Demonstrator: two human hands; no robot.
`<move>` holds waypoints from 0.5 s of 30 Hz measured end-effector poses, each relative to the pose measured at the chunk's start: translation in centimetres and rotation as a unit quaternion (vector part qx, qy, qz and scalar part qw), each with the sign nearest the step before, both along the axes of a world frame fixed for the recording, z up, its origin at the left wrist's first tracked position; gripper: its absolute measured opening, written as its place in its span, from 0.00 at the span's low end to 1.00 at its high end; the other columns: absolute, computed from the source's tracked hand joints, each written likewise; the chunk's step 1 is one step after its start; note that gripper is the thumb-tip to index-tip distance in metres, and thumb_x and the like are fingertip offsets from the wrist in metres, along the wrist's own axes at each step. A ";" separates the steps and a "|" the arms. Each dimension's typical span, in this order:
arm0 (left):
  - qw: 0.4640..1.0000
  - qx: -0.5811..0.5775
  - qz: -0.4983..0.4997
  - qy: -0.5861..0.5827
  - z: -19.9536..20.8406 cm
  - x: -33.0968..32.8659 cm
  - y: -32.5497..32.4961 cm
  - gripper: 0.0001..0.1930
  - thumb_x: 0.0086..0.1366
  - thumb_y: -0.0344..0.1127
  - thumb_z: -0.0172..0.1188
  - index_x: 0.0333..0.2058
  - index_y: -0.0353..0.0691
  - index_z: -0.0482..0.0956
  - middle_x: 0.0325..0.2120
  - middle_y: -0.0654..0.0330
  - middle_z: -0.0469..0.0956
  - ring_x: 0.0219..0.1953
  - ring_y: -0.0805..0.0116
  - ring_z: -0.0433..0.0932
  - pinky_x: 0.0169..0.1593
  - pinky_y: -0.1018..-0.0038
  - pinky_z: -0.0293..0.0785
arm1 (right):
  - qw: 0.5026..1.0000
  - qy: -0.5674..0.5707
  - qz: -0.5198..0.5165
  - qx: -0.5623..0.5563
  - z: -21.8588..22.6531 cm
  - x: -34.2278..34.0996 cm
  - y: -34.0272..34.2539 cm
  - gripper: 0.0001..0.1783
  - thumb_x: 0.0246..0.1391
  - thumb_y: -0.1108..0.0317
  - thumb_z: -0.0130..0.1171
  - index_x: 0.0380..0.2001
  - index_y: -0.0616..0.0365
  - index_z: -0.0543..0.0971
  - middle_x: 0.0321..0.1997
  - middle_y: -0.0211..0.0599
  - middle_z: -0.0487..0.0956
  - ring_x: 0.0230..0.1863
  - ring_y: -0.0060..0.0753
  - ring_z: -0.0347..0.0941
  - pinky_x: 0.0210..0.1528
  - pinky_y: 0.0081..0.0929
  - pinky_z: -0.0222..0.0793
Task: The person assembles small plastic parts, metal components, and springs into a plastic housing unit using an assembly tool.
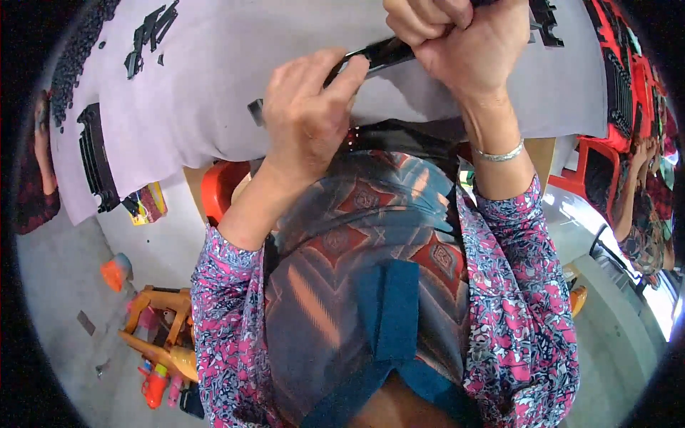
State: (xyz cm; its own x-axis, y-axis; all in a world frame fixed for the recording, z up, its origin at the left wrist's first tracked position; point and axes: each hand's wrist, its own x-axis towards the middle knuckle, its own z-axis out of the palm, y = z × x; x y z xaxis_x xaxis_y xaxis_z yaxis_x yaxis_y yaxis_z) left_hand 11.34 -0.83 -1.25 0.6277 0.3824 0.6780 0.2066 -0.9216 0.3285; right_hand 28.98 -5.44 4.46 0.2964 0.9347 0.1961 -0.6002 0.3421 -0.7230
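A long, glossy black plastic piece (391, 52) slants over the table between both hands. My left hand (307, 107) is closed on its lower left end, with the thumb lying along the top. One end of the piece shows below the left fingers. Higher and to the right, my right hand (471, 53) is turned palm up, fingers curled round the other end. The right fingers and the upper picture edge hide part of what they hold. What exact kind of part it is I cannot tell.
A pale cloth covers the table (214, 64). Thin black parts (151, 36) and small black pieces (71, 68) lie at the left, near a ribbed black strip (96, 157). Red crates (638, 93) stand right. A wooden stool (168, 321) and toys (153, 385) are on the floor.
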 end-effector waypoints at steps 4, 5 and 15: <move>0.999 -0.009 0.012 0.028 0.1 0.3 0.0 0.14 0.50 0.27 0.63 0.38 0.46 0.83 0.36 0.62 0.80 0.36 0.62 0.80 0.43 0.67 0.73 | 0.982 0.147 0.056 0.104 -0.5 0.2 0.3 0.31 0.67 0.43 0.36 0.13 0.48 0.56 0.12 0.23 0.51 0.13 0.21 0.41 0.17 0.23 0.38; 0.999 -0.011 0.013 0.037 0.4 0.2 -0.1 0.13 0.51 0.27 0.63 0.38 0.46 0.83 0.36 0.62 0.80 0.36 0.63 0.80 0.43 0.67 0.73 | 0.982 0.147 0.057 0.107 -0.3 0.2 0.3 0.31 0.67 0.43 0.36 0.13 0.48 0.56 0.12 0.23 0.51 0.13 0.21 0.41 0.17 0.23 0.38; 0.999 0.005 0.015 0.052 0.6 0.3 0.1 0.13 0.51 0.29 0.65 0.38 0.47 0.84 0.36 0.63 0.80 0.36 0.63 0.79 0.43 0.68 0.72 | 0.968 0.205 0.098 0.104 0.0 0.2 0.6 0.31 0.65 0.44 0.36 0.12 0.48 0.55 0.11 0.23 0.50 0.12 0.21 0.39 0.15 0.24 0.37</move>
State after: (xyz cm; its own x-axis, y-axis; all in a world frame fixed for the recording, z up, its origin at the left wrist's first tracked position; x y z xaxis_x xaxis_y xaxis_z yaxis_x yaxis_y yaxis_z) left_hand 11.62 -0.68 -0.63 0.6827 0.3956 0.6144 0.2669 -0.9177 0.2943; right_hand 29.22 -4.87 4.47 0.2108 0.9334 0.2904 -0.8899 0.3062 -0.3382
